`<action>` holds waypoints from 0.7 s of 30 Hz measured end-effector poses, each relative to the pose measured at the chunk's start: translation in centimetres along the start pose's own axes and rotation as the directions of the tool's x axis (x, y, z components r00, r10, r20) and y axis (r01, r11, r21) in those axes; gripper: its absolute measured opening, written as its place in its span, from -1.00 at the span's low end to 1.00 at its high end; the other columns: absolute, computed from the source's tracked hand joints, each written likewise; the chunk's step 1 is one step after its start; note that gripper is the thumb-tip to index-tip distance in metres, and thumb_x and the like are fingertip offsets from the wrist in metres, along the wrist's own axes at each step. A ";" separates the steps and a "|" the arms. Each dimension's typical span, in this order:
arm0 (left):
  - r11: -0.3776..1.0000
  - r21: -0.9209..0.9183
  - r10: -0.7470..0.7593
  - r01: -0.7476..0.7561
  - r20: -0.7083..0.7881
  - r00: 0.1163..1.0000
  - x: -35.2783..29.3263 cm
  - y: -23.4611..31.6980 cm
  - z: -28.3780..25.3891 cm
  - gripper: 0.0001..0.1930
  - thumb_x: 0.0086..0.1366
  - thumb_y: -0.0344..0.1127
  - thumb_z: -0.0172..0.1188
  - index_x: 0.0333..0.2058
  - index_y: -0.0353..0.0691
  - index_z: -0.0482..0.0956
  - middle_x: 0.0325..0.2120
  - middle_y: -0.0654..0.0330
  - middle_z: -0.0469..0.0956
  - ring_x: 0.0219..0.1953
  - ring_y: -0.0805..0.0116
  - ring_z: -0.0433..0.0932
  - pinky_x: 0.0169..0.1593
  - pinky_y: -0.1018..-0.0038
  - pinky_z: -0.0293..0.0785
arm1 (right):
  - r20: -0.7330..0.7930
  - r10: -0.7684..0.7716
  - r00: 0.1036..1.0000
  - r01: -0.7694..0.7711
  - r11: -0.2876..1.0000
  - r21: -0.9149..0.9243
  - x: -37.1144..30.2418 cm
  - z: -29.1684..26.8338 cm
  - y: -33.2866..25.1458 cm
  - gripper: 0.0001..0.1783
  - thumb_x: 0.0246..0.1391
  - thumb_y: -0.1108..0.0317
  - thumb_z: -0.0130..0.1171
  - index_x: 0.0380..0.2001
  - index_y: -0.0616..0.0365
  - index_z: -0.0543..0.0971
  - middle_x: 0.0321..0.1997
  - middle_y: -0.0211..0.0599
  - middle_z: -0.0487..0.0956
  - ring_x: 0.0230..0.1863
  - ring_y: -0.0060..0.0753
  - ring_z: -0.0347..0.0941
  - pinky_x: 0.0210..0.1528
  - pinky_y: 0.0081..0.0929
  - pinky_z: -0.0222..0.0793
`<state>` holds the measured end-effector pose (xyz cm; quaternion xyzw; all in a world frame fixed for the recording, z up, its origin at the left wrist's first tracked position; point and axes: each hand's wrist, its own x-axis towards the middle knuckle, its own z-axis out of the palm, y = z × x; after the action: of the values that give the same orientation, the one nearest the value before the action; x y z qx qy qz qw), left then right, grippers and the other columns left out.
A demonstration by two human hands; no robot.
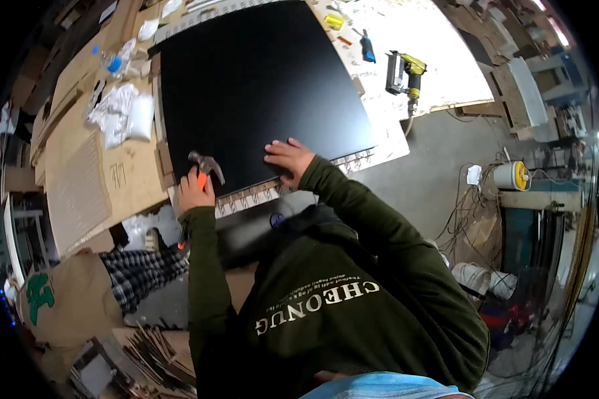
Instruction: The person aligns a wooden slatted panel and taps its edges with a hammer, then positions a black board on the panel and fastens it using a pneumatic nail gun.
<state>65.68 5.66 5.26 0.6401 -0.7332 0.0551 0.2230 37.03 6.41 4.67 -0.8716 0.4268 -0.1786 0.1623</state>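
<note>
Left hand (196,191) closed around an orange-handled hammer (205,170); right hand (293,160), seemingly open, rests on a black panel (259,86).

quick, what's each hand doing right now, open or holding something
Left hand: closed around the hammer, near its head.
Right hand: open, resting on the black panel, no object visible in it.

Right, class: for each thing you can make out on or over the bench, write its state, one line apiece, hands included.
Left hand: closed around the hammer
Hammer: held, head over the black panel
Right hand: open, fingers on the black panel
Black panel: lying flat
Nail gun: lying down, hose attached
Bottle: blue cap on
</note>
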 end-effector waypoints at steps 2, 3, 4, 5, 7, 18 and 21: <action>1.000 0.016 -0.019 0.019 0.041 0.999 0.0 -0.3 0.1 -0.63 0.04 -0.19 0.12 -0.13 -0.10 0.39 -0.43 0.08 0.35 -0.36 0.07 0.38 -0.31 0.25 0.34 | 0.049 0.025 0.998 -0.025 1.000 0.015 -0.4 -1.0 0.1 -0.33 -0.28 0.28 0.16 0.05 -0.07 0.30 0.23 -0.27 0.14 0.28 -0.26 -0.03 0.25 -0.05 -0.14; 0.998 0.042 -0.045 0.042 0.069 0.997 -0.2 -0.4 0.0 -0.62 0.04 -0.19 0.13 -0.13 -0.10 0.40 -0.43 0.09 0.35 -0.35 0.08 0.38 -0.32 0.26 0.34 | 0.038 0.035 0.999 -0.036 0.999 0.003 -1.0 -1.1 0.4 -0.33 -0.27 0.28 0.15 0.05 -0.07 0.29 0.23 -0.27 0.13 0.28 -0.26 -0.04 0.26 -0.05 -0.15; 0.998 0.048 -0.052 0.049 0.069 0.996 -0.2 -0.5 -0.1 -0.62 0.04 -0.19 0.13 -0.13 -0.10 0.40 -0.43 0.09 0.35 -0.35 0.08 0.38 -0.32 0.26 0.34 | 0.025 0.046 0.999 -0.046 0.999 -0.011 -1.4 -1.1 0.7 -0.33 -0.27 0.29 0.14 0.06 -0.07 0.29 0.24 -0.27 0.12 0.29 -0.25 -0.05 0.27 -0.05 -0.17; 0.998 0.041 -0.054 0.051 0.070 0.996 -0.5 -0.5 -0.2 -0.62 0.03 -0.20 0.13 -0.13 -0.10 0.40 -0.43 0.09 0.35 -0.35 0.08 0.38 -0.31 0.26 0.34 | 0.054 0.090 0.994 -0.089 0.996 -0.025 -1.9 -1.3 0.5 -0.32 -0.27 0.28 0.13 0.06 -0.08 0.28 0.24 -0.27 0.12 0.29 -0.23 -0.06 0.27 -0.04 -0.18; 0.998 0.037 -0.056 0.054 0.074 0.996 -0.7 -0.5 -0.2 -0.62 0.03 -0.20 0.14 -0.13 -0.11 0.40 -0.43 0.10 0.35 -0.35 0.08 0.38 -0.31 0.26 0.34 | 0.033 0.107 0.994 -0.105 0.993 -0.062 -2.0 -0.9 0.2 -0.31 -0.27 0.28 0.13 0.07 -0.08 0.28 0.24 -0.27 0.12 0.29 -0.22 -0.06 0.27 -0.04 -0.18; 0.997 0.061 -0.045 0.041 0.062 0.997 -0.7 -0.4 -0.2 -0.62 0.04 -0.20 0.13 -0.13 -0.11 0.39 -0.43 0.10 0.36 -0.37 0.08 0.39 -0.33 0.26 0.34 | 0.025 0.109 0.994 -0.108 0.993 -0.046 -2.5 -1.6 0.7 -0.33 -0.27 0.32 0.11 0.06 -0.09 0.28 0.23 -0.35 0.15 0.28 -0.30 -0.02 0.27 -0.05 -0.17; 0.999 0.041 -0.022 0.021 0.028 0.999 -0.8 -0.6 0.1 -0.63 0.05 -0.18 0.12 -0.13 -0.10 0.39 -0.44 0.10 0.36 -0.38 0.08 0.39 -0.34 0.27 0.34 | 0.022 0.107 0.994 -0.105 0.992 -0.068 -3.7 -2.3 1.6 -0.35 -0.26 0.34 0.09 0.05 -0.08 0.30 0.22 -0.32 0.16 0.27 -0.27 0.00 0.26 -0.04 -0.14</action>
<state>66.31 6.22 4.76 0.6532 -0.7279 0.0587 0.2002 32.79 8.15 5.39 -0.8549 0.4759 -0.1442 0.1481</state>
